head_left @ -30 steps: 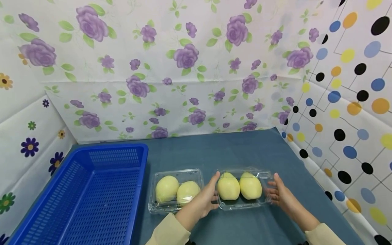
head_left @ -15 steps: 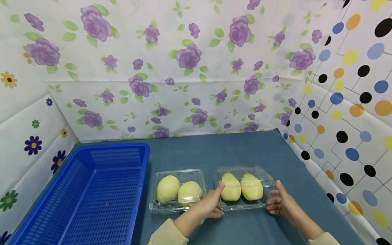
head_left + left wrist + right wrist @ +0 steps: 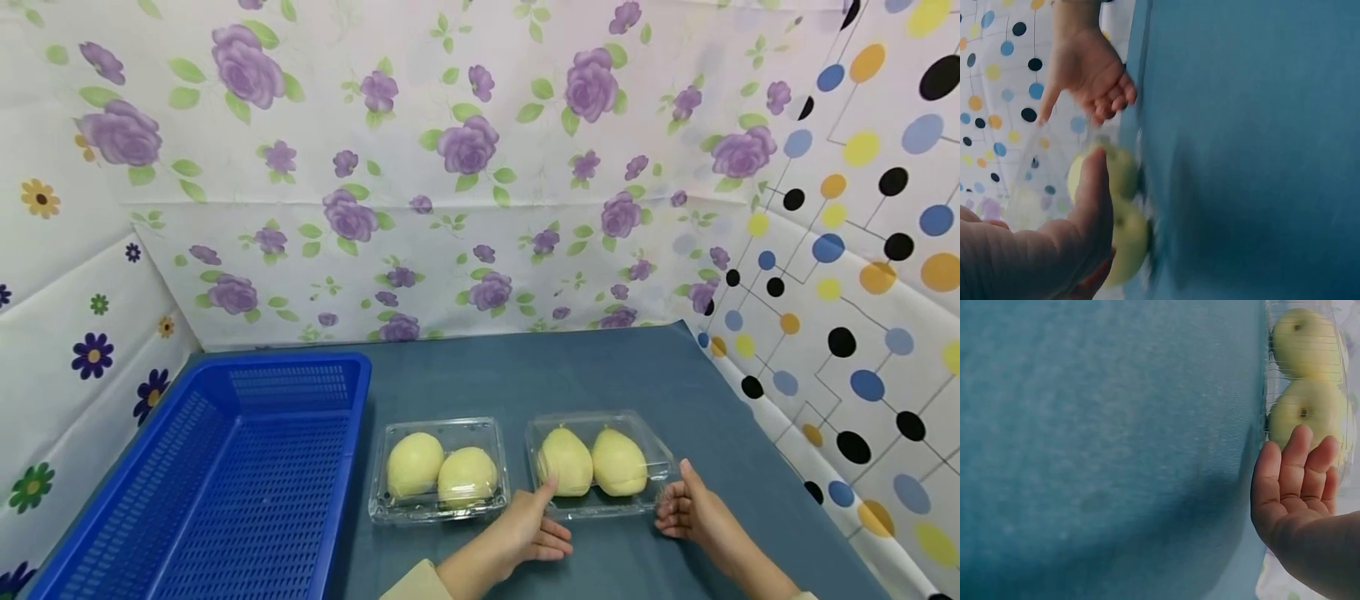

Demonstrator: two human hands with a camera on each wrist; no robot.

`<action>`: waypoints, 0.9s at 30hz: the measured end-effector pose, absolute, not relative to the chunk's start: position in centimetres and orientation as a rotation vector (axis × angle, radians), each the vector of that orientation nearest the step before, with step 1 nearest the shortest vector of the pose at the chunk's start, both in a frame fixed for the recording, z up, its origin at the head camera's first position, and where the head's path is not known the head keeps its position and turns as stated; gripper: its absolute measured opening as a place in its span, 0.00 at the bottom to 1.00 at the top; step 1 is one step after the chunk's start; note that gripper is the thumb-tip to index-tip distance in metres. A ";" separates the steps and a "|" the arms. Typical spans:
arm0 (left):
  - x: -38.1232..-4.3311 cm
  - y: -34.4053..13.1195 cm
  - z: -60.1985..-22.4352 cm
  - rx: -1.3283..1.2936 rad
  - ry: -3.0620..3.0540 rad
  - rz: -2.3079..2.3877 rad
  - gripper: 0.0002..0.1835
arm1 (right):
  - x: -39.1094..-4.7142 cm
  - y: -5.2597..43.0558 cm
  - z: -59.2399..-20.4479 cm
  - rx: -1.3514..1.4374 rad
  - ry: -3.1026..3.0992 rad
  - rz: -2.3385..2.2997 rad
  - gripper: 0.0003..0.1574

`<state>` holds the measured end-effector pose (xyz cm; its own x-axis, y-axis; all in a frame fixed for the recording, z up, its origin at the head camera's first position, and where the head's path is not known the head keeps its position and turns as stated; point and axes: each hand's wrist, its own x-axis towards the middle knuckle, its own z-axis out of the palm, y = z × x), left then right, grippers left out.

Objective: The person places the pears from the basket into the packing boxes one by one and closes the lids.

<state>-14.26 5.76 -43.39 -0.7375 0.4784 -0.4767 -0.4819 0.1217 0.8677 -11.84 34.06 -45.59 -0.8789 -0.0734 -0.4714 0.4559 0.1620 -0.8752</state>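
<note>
In the head view, a clear plastic clamshell box (image 3: pixel 600 510) holds two pale yellow pears (image 3: pixel 565 463). My left hand (image 3: pixel 527 533) is at its front left corner, thumb up against the lid and fingers stretched forward below. At the front right corner is my right hand (image 3: pixel 693 510), thumb raised beside the lid edge, fingers slightly bent. The left wrist view shows the transparent lid (image 3: pixel 1029 181) slanting up over the blurred pears (image 3: pixel 1129 244). In the right wrist view, the right fingertips (image 3: pixel 1300 434) overlap the near pear (image 3: pixel 1310 406), palm facing up.
A second clear box (image 3: pixel 382 504) with two pears (image 3: pixel 415 465) stands just left of my left hand. Farther left is an empty blue plastic basket (image 3: pixel 351 467). A blue-grey cloth (image 3: pixel 465 375) covers the table, with patterned sheets (image 3: pixel 420 258) hanging at the back and sides.
Both hands have slid toward me along the right-hand box, from its sides to its front corners. The left hand has also shifted right, uncovering the left box. The right-hand lid's angle has changed.
</note>
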 end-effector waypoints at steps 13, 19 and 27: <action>-14.0 6.0 -44.6 -0.035 1.534 1.773 0.18 | -10.8 34.1 -46.6 0.518 2.128 -1.762 0.38; -13.8 6.1 -45.6 -0.038 1.491 1.801 0.17 | -10.6 33.9 -47.1 0.469 2.101 -1.793 0.30; -13.9 6.2 -46.0 -0.063 1.491 1.845 0.14 | -10.8 33.9 -47.0 0.419 2.037 -1.847 0.22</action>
